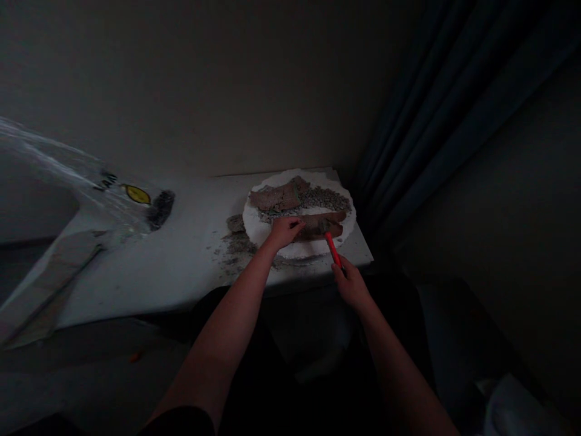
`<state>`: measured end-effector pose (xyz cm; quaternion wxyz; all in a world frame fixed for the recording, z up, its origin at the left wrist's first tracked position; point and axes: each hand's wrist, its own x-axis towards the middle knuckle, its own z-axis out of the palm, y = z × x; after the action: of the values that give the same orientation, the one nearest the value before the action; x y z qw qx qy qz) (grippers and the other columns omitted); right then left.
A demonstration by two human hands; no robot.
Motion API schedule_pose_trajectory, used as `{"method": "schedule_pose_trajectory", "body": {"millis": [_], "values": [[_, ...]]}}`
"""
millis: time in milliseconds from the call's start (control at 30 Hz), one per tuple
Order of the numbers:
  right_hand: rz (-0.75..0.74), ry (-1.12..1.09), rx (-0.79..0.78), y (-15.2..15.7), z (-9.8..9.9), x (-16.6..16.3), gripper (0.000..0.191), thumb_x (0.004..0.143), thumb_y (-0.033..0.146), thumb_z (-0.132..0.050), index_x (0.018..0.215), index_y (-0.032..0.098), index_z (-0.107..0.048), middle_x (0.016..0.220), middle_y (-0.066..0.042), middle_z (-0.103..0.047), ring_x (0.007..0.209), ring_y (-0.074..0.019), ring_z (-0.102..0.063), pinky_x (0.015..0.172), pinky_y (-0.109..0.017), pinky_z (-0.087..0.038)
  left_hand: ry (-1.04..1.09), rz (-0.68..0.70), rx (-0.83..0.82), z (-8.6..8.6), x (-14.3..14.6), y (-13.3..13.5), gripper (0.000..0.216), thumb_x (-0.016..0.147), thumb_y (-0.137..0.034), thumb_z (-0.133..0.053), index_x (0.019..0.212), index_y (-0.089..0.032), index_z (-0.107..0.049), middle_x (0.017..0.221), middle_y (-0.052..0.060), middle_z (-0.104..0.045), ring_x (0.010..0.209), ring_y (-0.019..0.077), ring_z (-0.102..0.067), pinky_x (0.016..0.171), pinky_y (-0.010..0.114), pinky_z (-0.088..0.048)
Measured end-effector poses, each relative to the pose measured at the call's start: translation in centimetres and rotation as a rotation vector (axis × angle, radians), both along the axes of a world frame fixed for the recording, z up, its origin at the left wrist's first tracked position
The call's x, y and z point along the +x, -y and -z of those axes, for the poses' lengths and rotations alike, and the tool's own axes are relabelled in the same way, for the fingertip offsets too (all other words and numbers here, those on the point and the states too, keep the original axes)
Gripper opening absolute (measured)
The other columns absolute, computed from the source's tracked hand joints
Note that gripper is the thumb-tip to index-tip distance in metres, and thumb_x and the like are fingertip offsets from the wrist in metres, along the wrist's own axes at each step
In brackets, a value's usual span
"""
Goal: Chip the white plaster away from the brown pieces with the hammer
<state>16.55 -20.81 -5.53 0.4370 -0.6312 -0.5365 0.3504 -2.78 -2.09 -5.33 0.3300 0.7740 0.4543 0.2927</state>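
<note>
A flat, brown, bark-like piece, split at its right end, lies on a round white slab with a ragged edge. My left hand is closed at its left end, fingers pinched on it. In my right hand is a red-handled tool. Its dark head meets the brown piece near the right end; the head's shape is too dim to make out. Behind lies a second, rough brown piece, with a heap of grey crumbs beside it.
The white table carries scattered grey crumbs left of the slab. A clear plastic bag with a yellow mark and dark contents stands at the left, above a flat brownish sheet. Dark curtains hang at the right.
</note>
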Motion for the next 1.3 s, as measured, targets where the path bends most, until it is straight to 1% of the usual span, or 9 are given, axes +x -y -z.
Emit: {"method": "schedule_pose_trajectory", "body": {"millis": [167,400,533,600,800,867,967,1100,1300], "values": [[0.007,-0.010,-0.011,0.08,-0.11,-0.10,0.046,0.092,0.040,-0.050,0.126,0.014,-0.066,0.093,-0.010,-0.071,0.095,-0.0260,-0.065,0.084,-0.039,-0.052,-0.075,0.048,0.056,-0.33,0.10,0.39,0.030,0.087,-0.034,-0.056,0.067,-0.016,-0.067,0.060,0.000,-0.062,0.061,0.0144,-0.054,0.061,0.026,-0.037],[0.011,-0.017,-0.030,0.15,-0.30,-0.15,0.047,0.092,0.041,-0.050,0.127,0.014,-0.066,0.100,-0.011,-0.072,0.101,-0.0262,-0.064,0.089,-0.039,-0.051,-0.072,0.085,0.019,-0.15,0.07,0.43,0.031,0.088,-0.037,-0.054,0.069,-0.016,-0.067,0.062,0.001,-0.063,0.062,0.0152,-0.055,0.060,0.026,-0.037],[-0.002,-0.002,-0.028,0.16,-0.38,-0.10,0.051,0.093,0.043,-0.048,0.130,0.011,-0.063,0.113,-0.014,-0.070,0.106,-0.0270,-0.064,0.095,-0.041,-0.049,-0.088,0.089,0.049,-0.20,0.07,0.50,0.030,0.087,-0.036,-0.055,0.068,-0.016,-0.066,0.062,0.001,-0.061,0.063,0.0157,-0.054,0.061,0.026,-0.037],[-0.018,0.001,-0.023,0.14,-0.38,-0.06,0.052,0.093,0.043,-0.048,0.130,0.010,-0.062,0.115,-0.015,-0.069,0.108,-0.0275,-0.063,0.096,-0.041,-0.049,-0.096,0.083,0.049,-0.23,0.05,0.53,0.030,0.087,-0.036,-0.054,0.067,-0.016,-0.066,0.061,0.001,-0.061,0.064,0.0159,-0.054,0.061,0.027,-0.037],[-0.006,-0.001,-0.019,0.10,-0.21,0.02,0.046,0.092,0.041,-0.050,0.126,0.014,-0.065,0.090,-0.009,-0.071,0.092,-0.0256,-0.065,0.083,-0.039,-0.052,-0.105,0.087,0.060,-0.40,0.01,0.62,0.031,0.088,-0.037,-0.054,0.065,-0.018,-0.064,0.059,0.000,-0.058,0.062,0.0160,-0.053,0.060,0.027,-0.037],[-0.006,0.001,-0.009,0.09,-0.20,0.01,0.045,0.092,0.040,-0.051,0.126,0.015,-0.066,0.086,-0.008,-0.070,0.089,-0.0249,-0.064,0.080,-0.038,-0.052,-0.108,0.094,0.064,-0.45,0.04,0.59,0.030,0.087,-0.035,-0.056,0.064,-0.018,-0.063,0.059,0.000,-0.058,0.062,0.0158,-0.053,0.062,0.027,-0.037],[-0.006,0.003,-0.011,0.08,-0.24,-0.02,0.044,0.092,0.041,-0.050,0.124,0.015,-0.067,0.083,-0.007,-0.069,0.087,-0.0246,-0.064,0.079,-0.037,-0.052,-0.117,0.099,0.080,-0.35,0.07,0.47,0.028,0.087,-0.032,-0.056,0.064,-0.017,-0.062,0.061,0.000,-0.058,0.063,0.0154,-0.053,0.062,0.027,-0.036],[-0.003,0.002,-0.015,0.07,-0.30,-0.03,0.044,0.092,0.040,-0.051,0.123,0.014,-0.066,0.084,-0.008,-0.069,0.086,-0.0244,-0.064,0.078,-0.036,-0.052,-0.140,0.109,0.082,-0.04,-0.01,0.33,0.030,0.089,-0.035,-0.055,0.068,-0.017,-0.065,0.062,0.000,-0.059,0.062,0.0152,-0.052,0.061,0.027,-0.035],[0.000,-0.002,-0.020,0.04,-0.34,-0.01,0.044,0.092,0.041,-0.051,0.124,0.015,-0.066,0.087,-0.008,-0.070,0.088,-0.0243,-0.064,0.079,-0.036,-0.052,-0.180,0.098,0.105,0.00,-0.10,0.40,0.030,0.090,-0.034,-0.056,0.067,-0.017,-0.066,0.062,0.002,-0.060,0.065,0.0167,-0.055,0.064,0.028,-0.039]]}}
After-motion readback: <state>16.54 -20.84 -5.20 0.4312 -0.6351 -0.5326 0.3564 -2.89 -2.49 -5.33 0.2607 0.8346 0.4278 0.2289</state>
